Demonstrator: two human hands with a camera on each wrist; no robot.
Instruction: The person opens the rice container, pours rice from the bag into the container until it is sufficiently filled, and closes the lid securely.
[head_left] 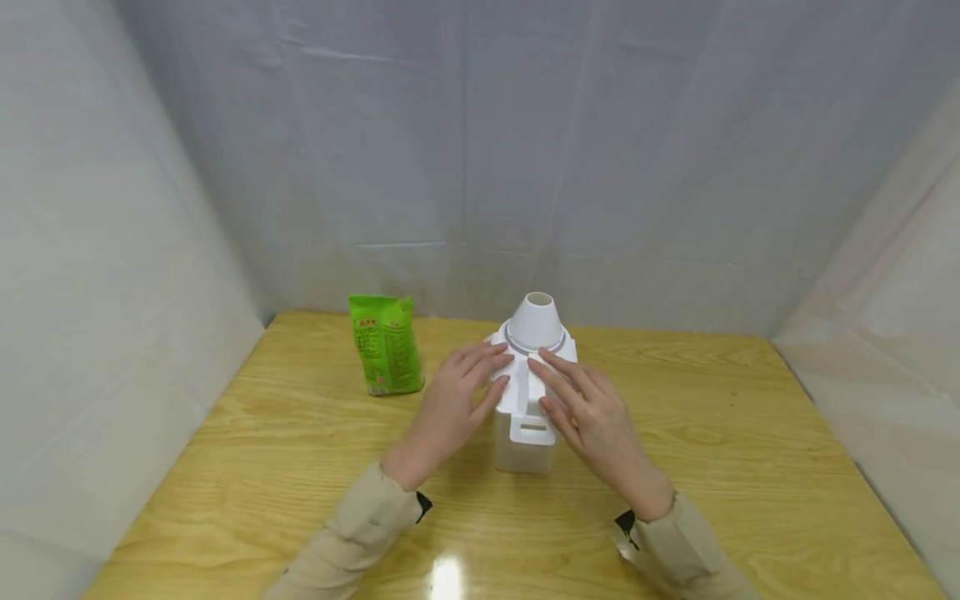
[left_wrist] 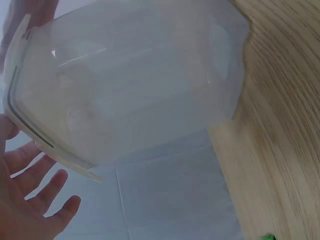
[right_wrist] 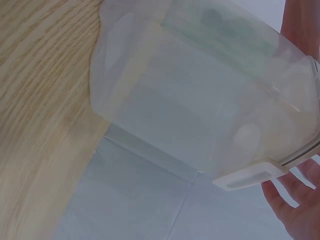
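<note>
A translucent plastic storage container [head_left: 522,458] stands upright on the wooden table, topped by a white lid [head_left: 512,398]. From the lid's far part rises a white cone-shaped piece [head_left: 536,323] with a round opening. My left hand [head_left: 452,400] touches the left side of the lid with extended fingers. On the other side, my right hand [head_left: 597,415] lies over the lid's right part, its fingertips near the middle. Through the container's clear wall [left_wrist: 135,90] in the left wrist view, and its wall [right_wrist: 185,110] in the right wrist view, no contents can be made out.
A green printed bag [head_left: 388,346] stands on the table [head_left: 285,442] to the left of the container. Pale sheets [head_left: 480,150] hang behind the table and along both sides.
</note>
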